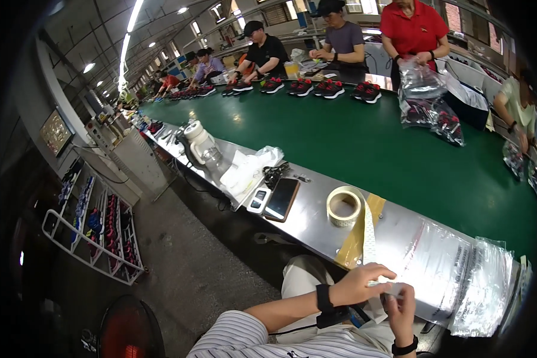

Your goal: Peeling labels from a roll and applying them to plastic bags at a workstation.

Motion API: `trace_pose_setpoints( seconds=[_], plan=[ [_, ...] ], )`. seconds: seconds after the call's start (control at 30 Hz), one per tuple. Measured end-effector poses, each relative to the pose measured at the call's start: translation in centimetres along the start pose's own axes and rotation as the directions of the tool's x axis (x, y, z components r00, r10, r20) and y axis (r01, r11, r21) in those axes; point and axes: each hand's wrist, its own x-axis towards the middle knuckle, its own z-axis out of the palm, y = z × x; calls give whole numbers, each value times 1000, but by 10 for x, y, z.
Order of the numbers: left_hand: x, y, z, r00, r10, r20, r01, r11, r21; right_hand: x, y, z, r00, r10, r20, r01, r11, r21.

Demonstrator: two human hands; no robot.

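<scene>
A roll of label stickers (335, 218) stands on the metal edge of the bench, its pale strip (369, 235) running down toward me. My left hand (358, 285) is closed on that strip at the bench's near edge, thumb and fingers pinched together. Close against it, my right hand (402, 307) also has its fingers closed at a small whitish piece by the strip's end; the fingers partly hide it. Both wrists wear black bands. To the right of my hands lie stacked clear plastic bags (438, 268).
A green conveyor belt (268, 131) runs beyond the bench, with black and red sneakers (331, 89) along its far side. Left of the roll are a phone (282, 198), a white device (258, 200) and a large clear bottle (206, 146). Several people work across the belt; one holds bagged shoes (429, 107).
</scene>
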Motion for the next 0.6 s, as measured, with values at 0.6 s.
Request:
trace_pose_setpoints(
  seconds=[0.6],
  plan=[
    [-29, -56, 57, 957, -21, 290, -142, 837, 528, 45, 50, -20, 889, -374, -265, 25, 617, -787]
  ],
)
